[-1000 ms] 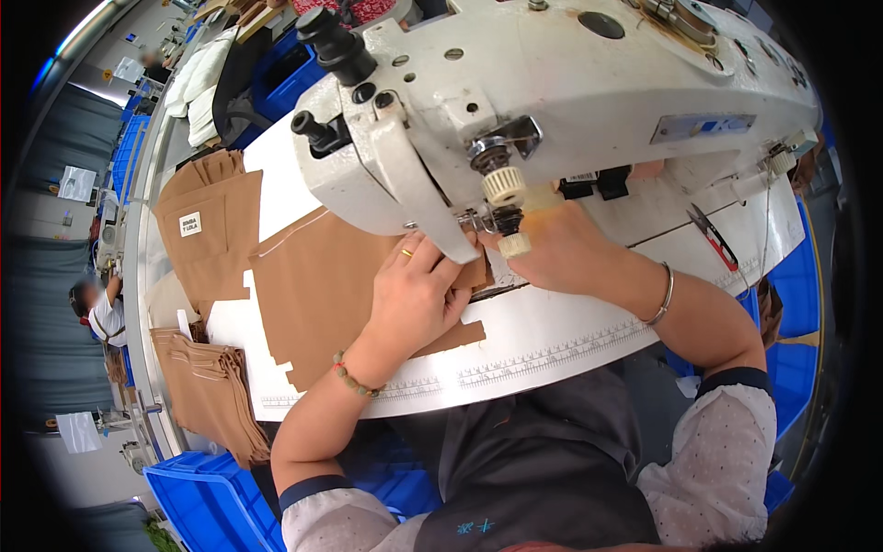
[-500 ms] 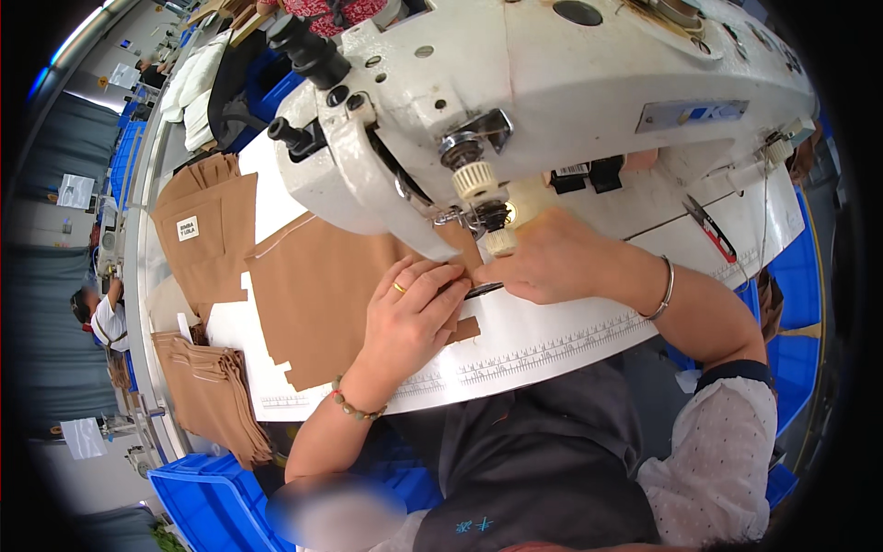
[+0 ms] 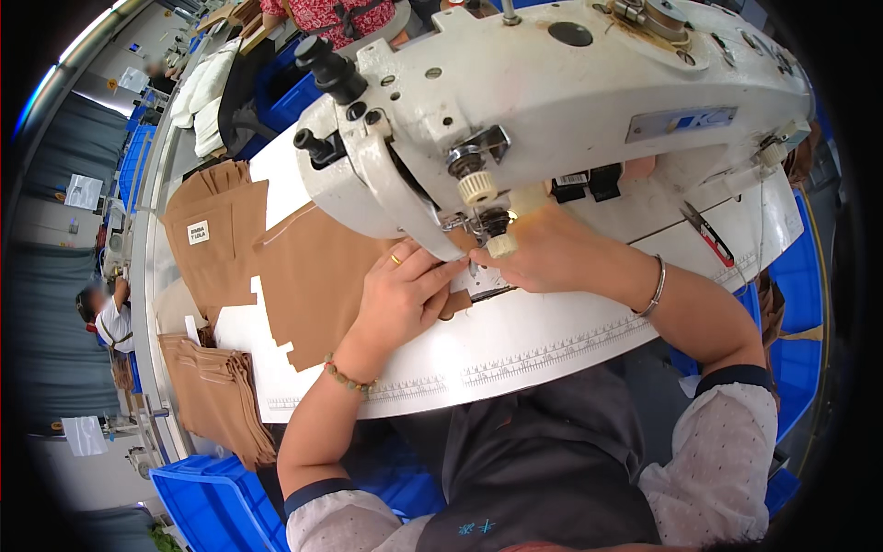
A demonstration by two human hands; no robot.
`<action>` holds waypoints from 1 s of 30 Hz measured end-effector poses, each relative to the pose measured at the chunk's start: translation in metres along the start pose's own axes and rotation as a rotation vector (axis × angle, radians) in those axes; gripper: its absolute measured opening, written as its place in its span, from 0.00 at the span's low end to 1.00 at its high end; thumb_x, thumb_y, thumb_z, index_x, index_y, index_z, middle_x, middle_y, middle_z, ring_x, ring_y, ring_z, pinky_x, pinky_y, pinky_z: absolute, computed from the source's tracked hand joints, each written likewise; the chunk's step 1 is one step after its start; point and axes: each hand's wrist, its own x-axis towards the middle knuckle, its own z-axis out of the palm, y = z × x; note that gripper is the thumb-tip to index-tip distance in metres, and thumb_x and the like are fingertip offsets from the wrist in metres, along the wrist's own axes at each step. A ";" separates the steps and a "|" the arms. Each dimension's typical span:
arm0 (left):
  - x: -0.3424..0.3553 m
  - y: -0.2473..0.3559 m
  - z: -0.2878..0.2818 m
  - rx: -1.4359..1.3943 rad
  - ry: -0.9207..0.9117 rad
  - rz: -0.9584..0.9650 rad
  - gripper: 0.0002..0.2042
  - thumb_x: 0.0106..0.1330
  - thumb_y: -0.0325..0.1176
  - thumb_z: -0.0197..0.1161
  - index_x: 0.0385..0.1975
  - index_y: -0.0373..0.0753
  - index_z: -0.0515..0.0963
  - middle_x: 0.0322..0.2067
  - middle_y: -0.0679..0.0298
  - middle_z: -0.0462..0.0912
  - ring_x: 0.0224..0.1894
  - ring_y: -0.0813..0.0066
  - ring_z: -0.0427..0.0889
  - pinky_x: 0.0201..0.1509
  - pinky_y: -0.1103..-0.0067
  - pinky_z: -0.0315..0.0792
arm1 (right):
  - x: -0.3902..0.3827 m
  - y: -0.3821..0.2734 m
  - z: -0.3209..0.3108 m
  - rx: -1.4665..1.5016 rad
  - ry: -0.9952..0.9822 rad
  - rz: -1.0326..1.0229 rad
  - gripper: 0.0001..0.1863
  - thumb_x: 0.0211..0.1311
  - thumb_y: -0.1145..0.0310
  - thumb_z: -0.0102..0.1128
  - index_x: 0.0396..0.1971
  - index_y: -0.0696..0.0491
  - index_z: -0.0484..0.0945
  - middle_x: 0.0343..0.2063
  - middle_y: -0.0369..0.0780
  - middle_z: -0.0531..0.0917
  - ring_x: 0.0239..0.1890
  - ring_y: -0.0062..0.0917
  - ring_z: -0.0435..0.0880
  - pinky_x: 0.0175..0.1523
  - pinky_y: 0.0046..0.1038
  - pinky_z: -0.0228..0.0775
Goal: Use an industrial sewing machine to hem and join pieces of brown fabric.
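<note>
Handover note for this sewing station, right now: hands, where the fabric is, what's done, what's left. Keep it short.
Left hand: flat on the tan fabric piece, fingertips at the presser foot.
Right hand: on the machine bed under the sewing machine head, fingers at the needle area.
Fabric: spread on the white table, its edge fed under the foot.
Done: piece positioned at the needle.
Left: whether a seam is already sewn cannot be seen. Stacks of tan pieces wait at the left.
</note>
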 end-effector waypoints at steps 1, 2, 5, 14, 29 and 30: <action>0.002 -0.004 0.001 -0.004 -0.007 -0.006 0.19 0.49 0.25 0.68 0.45 0.45 0.87 0.41 0.70 0.84 0.43 0.65 0.82 0.50 0.70 0.79 | 0.001 0.000 0.001 -0.004 0.000 0.002 0.04 0.51 0.68 0.64 0.27 0.51 0.84 0.21 0.39 0.80 0.23 0.34 0.84 0.29 0.37 0.75; 0.004 -0.008 0.001 -0.007 -0.014 -0.012 0.19 0.50 0.25 0.68 0.44 0.46 0.87 0.40 0.70 0.84 0.41 0.65 0.82 0.47 0.70 0.79 | 0.002 0.000 0.001 -0.010 0.025 0.032 0.04 0.51 0.69 0.64 0.25 0.51 0.83 0.22 0.39 0.81 0.23 0.34 0.84 0.29 0.36 0.76; 0.010 -0.012 -0.002 -0.014 -0.036 -0.076 0.17 0.52 0.21 0.66 0.43 0.42 0.87 0.38 0.64 0.86 0.37 0.63 0.85 0.40 0.72 0.78 | 0.005 0.000 0.005 -0.043 0.097 0.064 0.04 0.50 0.69 0.63 0.22 0.52 0.83 0.23 0.39 0.81 0.24 0.33 0.85 0.30 0.35 0.77; 0.016 -0.021 0.001 0.007 -0.010 -0.110 0.15 0.53 0.25 0.67 0.42 0.43 0.87 0.29 0.64 0.82 0.25 0.64 0.79 0.31 0.70 0.71 | 0.000 -0.001 0.008 -0.100 0.091 0.030 0.05 0.52 0.69 0.62 0.22 0.53 0.81 0.23 0.38 0.80 0.23 0.32 0.84 0.30 0.34 0.77; -0.014 0.041 -0.032 0.132 -0.215 -0.502 0.34 0.68 0.62 0.58 0.58 0.36 0.78 0.60 0.51 0.79 0.60 0.49 0.77 0.68 0.56 0.63 | -0.009 -0.035 0.021 0.131 0.095 -0.269 0.09 0.57 0.68 0.60 0.38 0.52 0.77 0.33 0.33 0.77 0.27 0.25 0.84 0.26 0.31 0.76; -0.015 0.052 -0.038 0.183 -0.267 -0.493 0.37 0.68 0.67 0.52 0.60 0.37 0.78 0.61 0.52 0.78 0.60 0.51 0.77 0.65 0.56 0.65 | -0.009 -0.034 0.021 0.094 0.047 -0.240 0.10 0.57 0.68 0.60 0.39 0.52 0.77 0.32 0.33 0.77 0.26 0.24 0.84 0.25 0.30 0.76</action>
